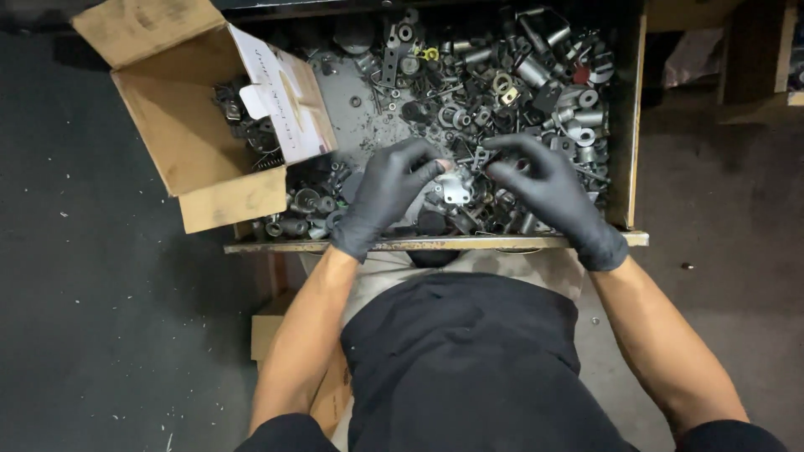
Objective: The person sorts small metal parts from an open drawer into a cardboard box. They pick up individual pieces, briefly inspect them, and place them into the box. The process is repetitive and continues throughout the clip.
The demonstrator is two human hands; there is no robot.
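Small metal part between left hand, right hand.

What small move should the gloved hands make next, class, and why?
Probably lift the small dark part clear of the heap. The fingers of the left hand and right hand meet on it above the tray of mixed metal parts, and the open cardboard box sits beside them.

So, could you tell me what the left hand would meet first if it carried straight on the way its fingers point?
Probably the small dark metal part pinched between both hands, then the right hand; the left hand points right and slightly up, though depth is unclear.
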